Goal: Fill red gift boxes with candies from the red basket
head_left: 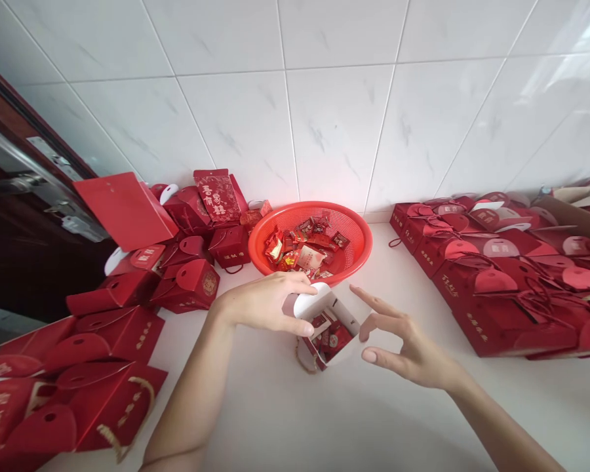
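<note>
An opened red candy box (328, 328) with a white inside stands on the counter in front of me. Small red wrapped sweets (335, 338) lie in it, and a rope handle hangs at its near left side. My left hand (268, 305) grips the box at its left edge, thumb over the opening and fingers by the raised white flap. At the box's right side, my right hand (403, 341) is held with its fingers spread and nothing in them. Just behind the box sits a red plastic basket (358, 259) with several wrapped sweets in it.
Several red gift boxes (184, 285) crowd the left side, some closed, some with rope handles. Rows of closed red boxes (501, 321) fill the right. A white tiled wall (334, 118) bounds the back; a dark door (29, 262) with a metal handle is at left.
</note>
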Demonstrator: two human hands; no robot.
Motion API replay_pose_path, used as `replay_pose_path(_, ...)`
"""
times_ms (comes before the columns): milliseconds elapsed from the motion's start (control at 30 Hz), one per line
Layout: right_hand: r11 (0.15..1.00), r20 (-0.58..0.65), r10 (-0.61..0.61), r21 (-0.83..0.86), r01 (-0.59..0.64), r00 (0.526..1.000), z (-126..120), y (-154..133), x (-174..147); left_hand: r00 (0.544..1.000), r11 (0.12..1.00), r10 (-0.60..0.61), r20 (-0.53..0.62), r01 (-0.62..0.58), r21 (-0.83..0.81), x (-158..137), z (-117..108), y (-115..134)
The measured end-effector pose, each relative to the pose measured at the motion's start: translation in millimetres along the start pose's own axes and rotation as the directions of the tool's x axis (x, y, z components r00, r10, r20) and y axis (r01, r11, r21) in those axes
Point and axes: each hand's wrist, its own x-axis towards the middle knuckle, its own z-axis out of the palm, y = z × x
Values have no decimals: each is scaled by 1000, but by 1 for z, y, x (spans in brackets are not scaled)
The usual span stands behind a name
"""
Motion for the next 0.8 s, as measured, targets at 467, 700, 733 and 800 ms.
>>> replay_pose_path(467, 979, -365, -89, 138, 149, 927, 42, 7, 3, 1000, 1000, -4, -30, 5, 27, 22, 18, 11)
replay_pose_path(700, 992, -281, -92, 54, 112, 955, 47, 9, 4, 998, 998, -50, -42, 52, 41, 22, 25, 14)
replay_pose_path(733, 993, -279, -86, 56, 105, 956, 47, 10, 4, 999, 998, -43, -33, 44, 39, 22, 25, 15)
replay_pose_path(800, 993, -277, -74, 73, 98, 958, 46, 10, 6, 1000, 999, -19, -5, 19, 40, 22, 24, 18)
